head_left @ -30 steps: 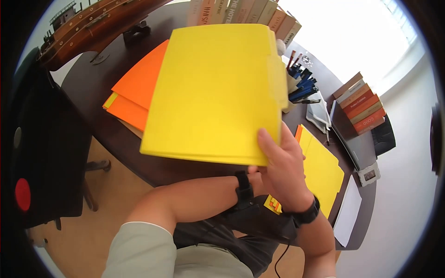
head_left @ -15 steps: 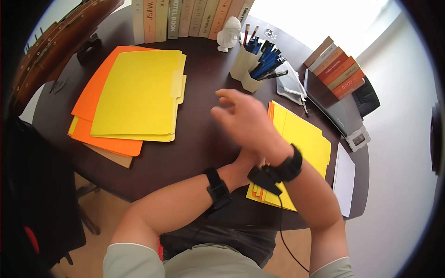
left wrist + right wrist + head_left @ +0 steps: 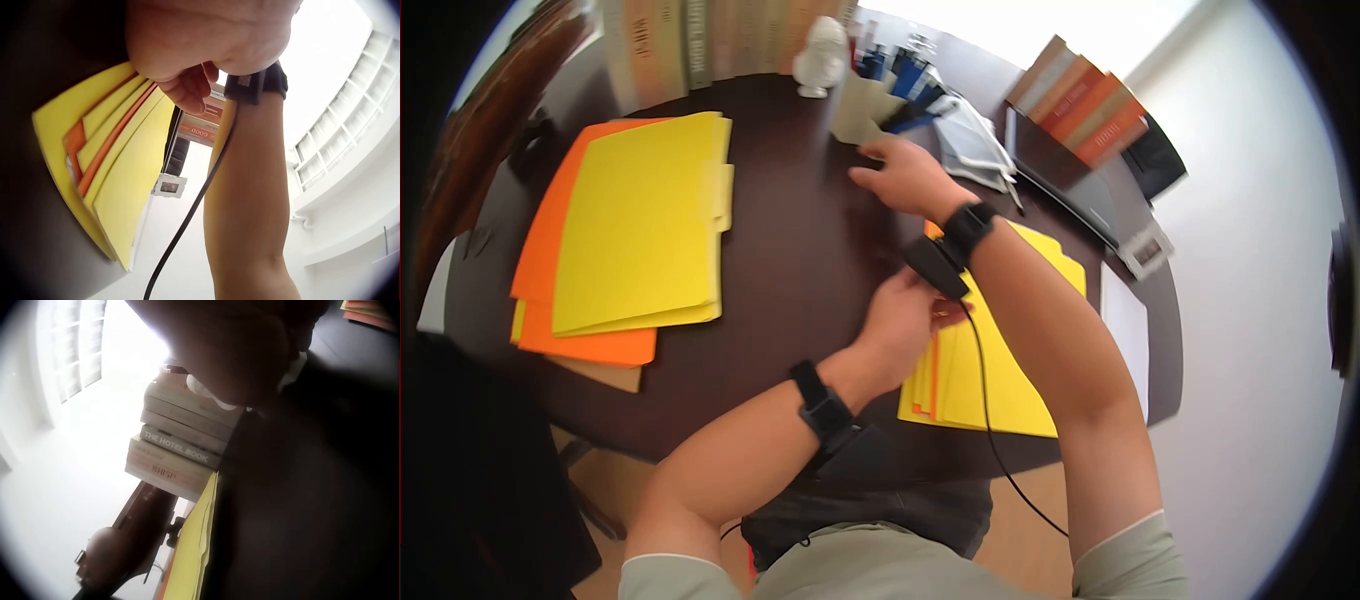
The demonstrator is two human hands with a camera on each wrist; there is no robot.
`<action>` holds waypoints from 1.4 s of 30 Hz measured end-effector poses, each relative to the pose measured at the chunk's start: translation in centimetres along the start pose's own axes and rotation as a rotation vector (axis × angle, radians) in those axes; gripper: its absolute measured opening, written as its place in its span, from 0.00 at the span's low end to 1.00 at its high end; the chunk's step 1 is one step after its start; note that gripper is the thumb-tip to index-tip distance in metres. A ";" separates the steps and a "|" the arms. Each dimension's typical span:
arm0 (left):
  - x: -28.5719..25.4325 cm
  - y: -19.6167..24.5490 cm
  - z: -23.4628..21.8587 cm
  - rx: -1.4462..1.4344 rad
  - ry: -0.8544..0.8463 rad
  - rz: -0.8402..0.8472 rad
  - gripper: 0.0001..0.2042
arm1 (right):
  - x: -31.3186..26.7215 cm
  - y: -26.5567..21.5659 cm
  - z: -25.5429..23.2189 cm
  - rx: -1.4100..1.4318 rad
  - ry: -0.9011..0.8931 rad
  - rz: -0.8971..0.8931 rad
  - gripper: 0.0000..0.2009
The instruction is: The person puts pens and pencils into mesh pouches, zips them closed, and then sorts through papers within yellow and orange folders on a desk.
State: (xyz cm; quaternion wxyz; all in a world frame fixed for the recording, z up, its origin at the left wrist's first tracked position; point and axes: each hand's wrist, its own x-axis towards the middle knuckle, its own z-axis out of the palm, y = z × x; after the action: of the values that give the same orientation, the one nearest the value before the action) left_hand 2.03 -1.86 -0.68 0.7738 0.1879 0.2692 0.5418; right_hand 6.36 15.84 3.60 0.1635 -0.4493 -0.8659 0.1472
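Note:
On the left of the desk lies a pile of folders, a yellow folder [image 3: 640, 220] on top of an orange folder [image 3: 540, 250]. A second stack of yellow folders [image 3: 1010, 370], with orange edges between them, lies on the right. My left hand [image 3: 895, 325] is at that stack's left edge, its fingers bent and partly hidden behind the device on my right wrist; the left wrist view shows nothing in them. My right hand [image 3: 910, 178] reaches over the left forearm's line, fingers loosely bent and holding nothing, just in front of the pen holder [image 3: 860, 112].
Books [image 3: 710, 45] stand along the back beside a white figurine [image 3: 820, 58]. At right are a laptop [image 3: 1065, 190], more books [image 3: 1090, 105], a small framed picture [image 3: 1146, 250] and white paper [image 3: 1125, 320]. A cable [image 3: 990, 420] hangs from the right wrist device.
The yellow folders that my right hand held now lie on the left pile, released. My right hand has moved away toward the pen holder; the left has come forward to the right stack's edge.

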 end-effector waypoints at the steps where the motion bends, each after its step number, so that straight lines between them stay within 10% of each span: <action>1: 0.1 -0.3 -0.2 -0.004 -0.017 0.015 0.10 | -0.1 0.0 -0.3 -0.016 -0.014 -0.011 0.26; 9: -0.6 0.2 0.6 0.051 0.013 0.017 0.13 | -11.2 4.6 -8.6 0.256 0.310 0.026 0.19; 21: -0.6 -0.5 0.3 0.155 -0.063 0.071 0.14 | -37.9 5.3 -5.7 0.037 0.519 0.762 0.31; 42: -1.0 -0.7 -0.2 0.270 -0.186 0.101 0.13 | -38.4 0.7 -6.4 0.779 0.904 0.538 0.22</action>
State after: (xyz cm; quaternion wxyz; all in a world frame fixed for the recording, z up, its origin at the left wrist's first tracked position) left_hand 2.15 -3.05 -1.02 0.7348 0.3528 0.2568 0.5193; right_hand 30.40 -14.78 3.32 0.6198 -0.5757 -0.4524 0.2824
